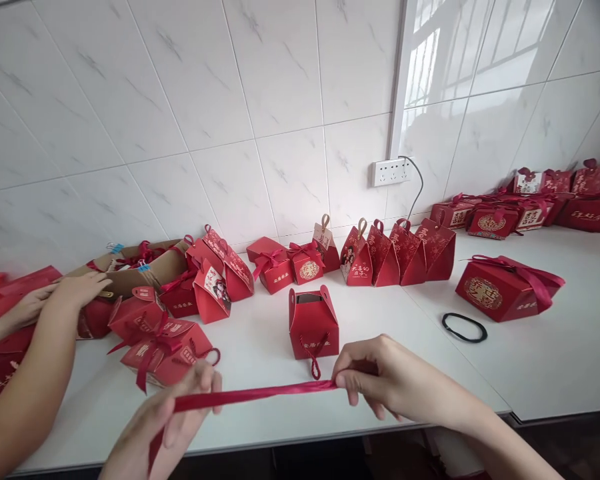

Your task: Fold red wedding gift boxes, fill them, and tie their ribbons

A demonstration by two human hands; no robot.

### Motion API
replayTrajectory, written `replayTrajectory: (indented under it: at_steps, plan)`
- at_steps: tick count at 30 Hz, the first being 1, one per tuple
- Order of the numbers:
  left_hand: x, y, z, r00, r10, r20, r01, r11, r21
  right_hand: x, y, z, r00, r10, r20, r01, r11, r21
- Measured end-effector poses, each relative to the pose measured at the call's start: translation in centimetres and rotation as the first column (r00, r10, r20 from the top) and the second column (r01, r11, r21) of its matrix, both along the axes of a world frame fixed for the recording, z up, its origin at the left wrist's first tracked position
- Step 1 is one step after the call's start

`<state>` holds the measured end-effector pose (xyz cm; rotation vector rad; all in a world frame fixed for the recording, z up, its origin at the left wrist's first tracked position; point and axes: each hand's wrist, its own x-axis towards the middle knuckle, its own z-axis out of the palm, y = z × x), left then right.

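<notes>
A dark red ribbon is stretched level between my two hands, just above the table's front edge. My left hand grips it at the left, and a loose tail hangs down past the palm. At the other end, my right hand pinches the ribbon between thumb and fingers. Just beyond the ribbon stands a red gift box, its top partly open, with a twisted red cord hanging down its front. Neither hand touches this box.
Finished-looking red boxes with ribbon bows and a row of peaked boxes line the wall. A black band lies near a ribboned box. At left, another person's hands reach to a cardboard carton.
</notes>
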<state>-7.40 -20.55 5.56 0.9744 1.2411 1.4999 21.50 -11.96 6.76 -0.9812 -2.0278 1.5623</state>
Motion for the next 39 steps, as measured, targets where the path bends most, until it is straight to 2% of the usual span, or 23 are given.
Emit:
replayTrajectory:
  at_steps: [2, 3, 5, 7, 9, 11, 13, 15, 18, 24, 28, 39]
  plan:
    - [-0.4, 0.6, 1.3, 0.982, 0.118, 0.147, -0.129, 0.989, 0.066, -0.6, -0.5, -0.2, 0.998, 0.066, 0.003, -0.065, 0.997, -0.028]
    - [-0.5, 1.0, 2.0, 0.954, 0.155, 0.259, -0.184, 0.978, 0.094, -1.0, -0.7, -0.2, 0.994, 0.105, 0.012, -0.105, 0.994, 0.001]
    - [-0.4, 1.9, 3.6, 0.863, 0.164, 0.478, -0.269, 0.95, 0.16, -1.5, -0.9, 0.2, 0.987, 0.159, 0.031, -0.162, 0.971, 0.174]
    - [0.1, 3.4, 4.8, 0.831, 0.098, 0.547, -0.25, 0.945, 0.211, -1.8, -0.1, 0.7, 0.995, 0.095, 0.023, -0.096, 0.907, 0.411]
    - [0.9, 5.5, 5.2, 0.906, 0.063, 0.418, -0.156, 0.969, 0.192, -2.3, 1.7, 1.2, 0.995, -0.094, -0.023, 0.089, 0.796, 0.599]
    - [2.0, 8.0, 4.4, 0.994, 0.061, 0.087, -0.069, 0.993, 0.101, -3.1, 4.2, 1.4, 0.956, -0.291, -0.038, 0.231, 0.669, 0.707]
    - [3.0, 10.3, 3.1, 0.966, 0.031, -0.256, -0.026, 0.999, 0.023, -4.2, 6.5, 1.1, 0.934, -0.358, 0.014, 0.23, 0.627, 0.744]
    - [3.8, 11.9, 2.0, 0.903, -0.09, -0.421, 0.066, 0.995, -0.071, -5.2, 8.2, 0.8, 0.933, -0.352, 0.077, 0.18, 0.64, 0.747]
    - [4.3, 12.5, 1.4, 0.86, -0.182, -0.476, 0.128, 0.981, -0.144, -6.0, 9.2, 0.3, 0.944, -0.306, 0.123, 0.119, 0.664, 0.738]
    - [4.5, 11.6, 2.4, 0.843, -0.159, -0.514, 0.07, 0.98, -0.188, -6.0, 9.3, -0.1, 0.956, -0.275, 0.101, 0.124, 0.692, 0.712]
    - [4.7, 11.8, 2.6, 0.847, -0.138, -0.513, 0.018, 0.972, -0.233, -6.2, 9.5, -0.4, 0.958, -0.276, 0.079, 0.147, 0.708, 0.691]
    - [4.6, 12.9, 2.5, 0.837, -0.168, -0.521, 0.04, 0.968, -0.248, -6.5, 9.4, -0.2, 0.951, -0.295, 0.094, 0.159, 0.724, 0.672]
